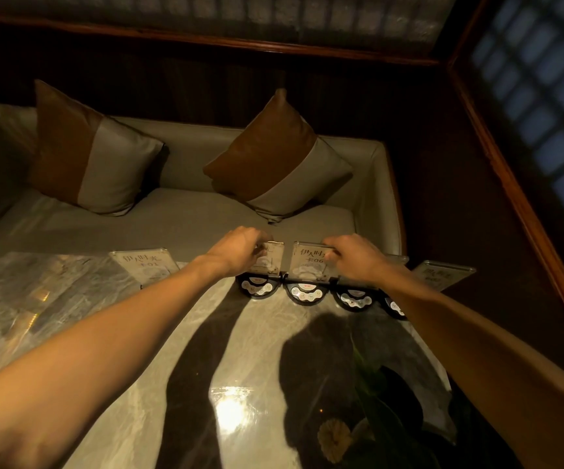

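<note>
Several black call-button bases with clear acrylic table-number signs stand in a row at the far edge of a glossy marble table point(185, 333). My left hand point(236, 248) grips the top of one upright sign point(270, 260) on its base point(257, 286). My right hand point(351, 255) pinches the top edge of the neighbouring sign point(307, 262), marked 06, on its base point(306, 292). Two more bases point(355, 298) sit to the right, partly behind my right forearm.
A loose sign point(143, 265) lies flat at the left, another sign point(442, 274) at the right edge. Behind the table is a grey sofa point(179, 218) with two brown-and-grey cushions point(91, 157). A plant with a yellow flower point(336, 438) sits near right.
</note>
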